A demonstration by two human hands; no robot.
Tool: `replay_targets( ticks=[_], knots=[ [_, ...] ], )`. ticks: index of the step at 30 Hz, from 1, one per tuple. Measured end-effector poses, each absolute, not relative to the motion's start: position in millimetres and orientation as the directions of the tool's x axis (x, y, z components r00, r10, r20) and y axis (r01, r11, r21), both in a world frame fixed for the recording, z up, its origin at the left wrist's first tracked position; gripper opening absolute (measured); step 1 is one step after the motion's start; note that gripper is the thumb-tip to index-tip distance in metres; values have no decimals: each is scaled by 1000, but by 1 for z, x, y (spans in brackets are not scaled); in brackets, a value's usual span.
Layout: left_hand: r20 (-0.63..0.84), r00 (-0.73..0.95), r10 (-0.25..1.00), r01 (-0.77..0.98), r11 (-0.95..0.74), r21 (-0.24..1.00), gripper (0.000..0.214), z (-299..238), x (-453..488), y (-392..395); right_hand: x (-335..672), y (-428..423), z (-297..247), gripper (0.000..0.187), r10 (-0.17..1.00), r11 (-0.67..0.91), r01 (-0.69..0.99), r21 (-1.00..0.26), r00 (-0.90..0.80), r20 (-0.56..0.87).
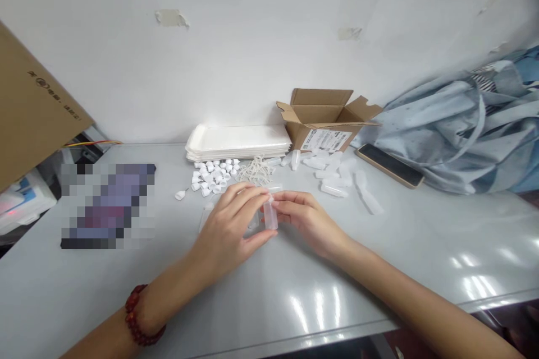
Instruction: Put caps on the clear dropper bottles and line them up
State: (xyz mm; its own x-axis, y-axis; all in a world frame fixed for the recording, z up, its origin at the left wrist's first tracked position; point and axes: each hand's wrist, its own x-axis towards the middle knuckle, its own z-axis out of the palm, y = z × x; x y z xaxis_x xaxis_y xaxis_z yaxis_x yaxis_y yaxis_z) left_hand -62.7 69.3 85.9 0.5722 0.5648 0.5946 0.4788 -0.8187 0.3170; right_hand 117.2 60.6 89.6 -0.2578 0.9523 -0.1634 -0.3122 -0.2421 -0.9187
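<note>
Between my two hands stands a small translucent plastic bottle (271, 217), roughly upright above the table. My left hand (231, 219) is closed on it, thumb at the base and fingertips over the top. My right hand (309, 217) pinches near the bottle's neck from the right; whether those fingertips hold a separate small part, I cannot make out. Beyond the hands lie a heap of white caps (214, 174) and a tangle of thin off-white strips (255, 170). More translucent bottles (334, 188) are scattered to the right. Some clear pieces lie partly hidden behind my left hand.
A stack of white trays or bags (240, 143) and an open cardboard box (322, 129) stand against the wall. To the right lie a phone (389, 165) and blue-grey fabric (455, 129). A blurred-out device (109, 205) is at left, below a large cardboard sheet (37, 106).
</note>
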Motion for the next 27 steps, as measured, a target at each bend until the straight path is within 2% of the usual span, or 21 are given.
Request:
replay_targets(
  ticks=[3, 5, 7, 8, 11, 12, 14, 18, 20, 25, 27],
  knots=[
    [574, 580, 578, 483, -811, 330, 46, 85, -62, 69, 116, 60, 90, 17, 946, -252, -251, -935, -268, -183],
    [557, 582, 593, 491, -802, 340, 44, 85, -62, 69, 117, 60, 88, 18, 950, -214, -136, -967, -261, -174],
    [547, 575, 609, 508, -789, 344, 42, 85, -61, 69, 119, 63, 82, 19, 978, -55, 93, -994, -194, -72],
    [545, 569, 616, 519, -783, 343, 42, 85, -61, 70, 121, 65, 79, 19, 987, 75, 235, -969, -155, 39],
    [538, 553, 636, 552, -763, 336, 42, 84, -62, 71, 130, 74, 67, 22, 891, 446, 562, -697, -203, 407],
    [530, 553, 644, 560, -757, 336, 42, 83, -62, 71, 133, 77, 63, 23, 849, 516, 609, -602, -267, 457],
    [510, 555, 657, 573, -747, 339, 42, 83, -63, 71, 137, 83, 59, 20, 805, 575, 675, -462, -369, 464],
    [486, 556, 674, 589, -733, 341, 40, 83, -62, 70, 141, 86, 63, 14, 834, 522, 825, -216, -441, 330],
    [478, 559, 678, 595, -729, 339, 40, 82, -62, 70, 142, 85, 67, 13, 866, 464, 873, -148, -411, 285],
    [452, 569, 687, 606, -722, 334, 40, 79, -62, 71, 150, 86, 75, 16, 932, 252, 962, -105, -212, 295],
    [443, 571, 691, 612, -718, 332, 40, 78, -63, 71, 153, 87, 78, 16, 930, 234, 965, -119, -187, 318]
  ],
)
